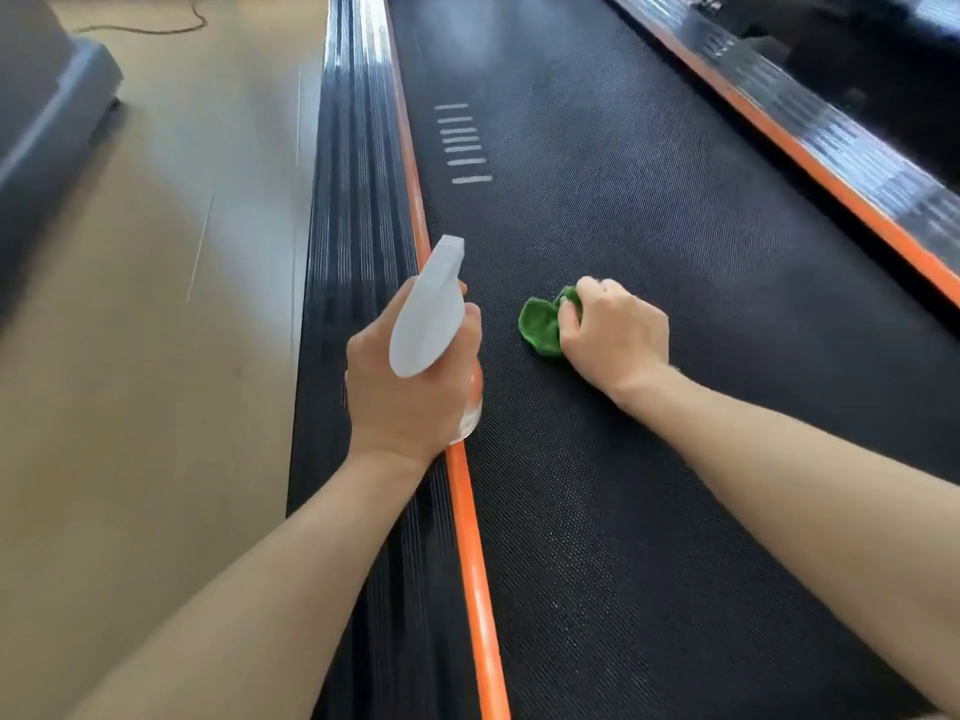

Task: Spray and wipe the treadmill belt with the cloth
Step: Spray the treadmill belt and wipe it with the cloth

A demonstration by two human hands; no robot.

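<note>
The black textured treadmill belt (649, 200) runs away from me, edged by orange strips. My left hand (400, 387) grips a spray bottle (428, 314) with a white trigger head; its nozzle points forward over the left orange strip, and the clear body is mostly hidden by my fingers. My right hand (613, 332) is closed on a bunched green cloth (540, 327), pressing it onto the belt near the middle. The cloth sticks out to the left of my fingers.
A ribbed black side rail (353, 200) and an orange strip (472, 563) lie left of the belt, with another orange-edged rail (810, 153) on the right. Several white stripes (462, 142) mark the belt ahead. Tan floor (156, 356) and a grey machine base (47, 122) lie to the left.
</note>
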